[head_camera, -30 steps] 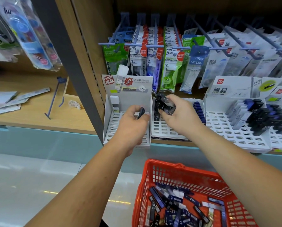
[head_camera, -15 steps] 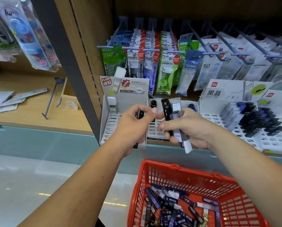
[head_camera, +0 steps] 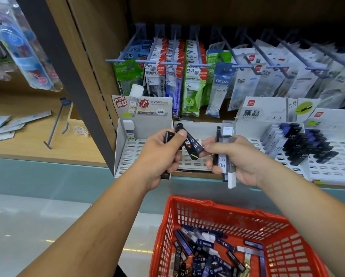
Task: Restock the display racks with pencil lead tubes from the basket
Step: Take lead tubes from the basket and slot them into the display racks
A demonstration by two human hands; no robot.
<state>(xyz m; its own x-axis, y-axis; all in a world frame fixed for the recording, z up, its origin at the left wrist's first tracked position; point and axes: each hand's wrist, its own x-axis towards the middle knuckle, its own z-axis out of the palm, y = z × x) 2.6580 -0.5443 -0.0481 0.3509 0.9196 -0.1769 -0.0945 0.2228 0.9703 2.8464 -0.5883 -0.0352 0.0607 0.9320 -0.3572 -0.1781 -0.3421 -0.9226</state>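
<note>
both forearms reach forward, bare. left hand [head_camera: 159,154] and right hand [head_camera: 237,158] sit close together at chest height, fingers curled in grips.

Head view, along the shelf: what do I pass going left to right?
Loose blue peg hook → white rack with one white-capped tube → middle rack, partly hidden by the left hand and right hand gripping pencil lead tubes → deli-branded rack stacked with dark tubes → rightmost rack at the frame edge.
</note>
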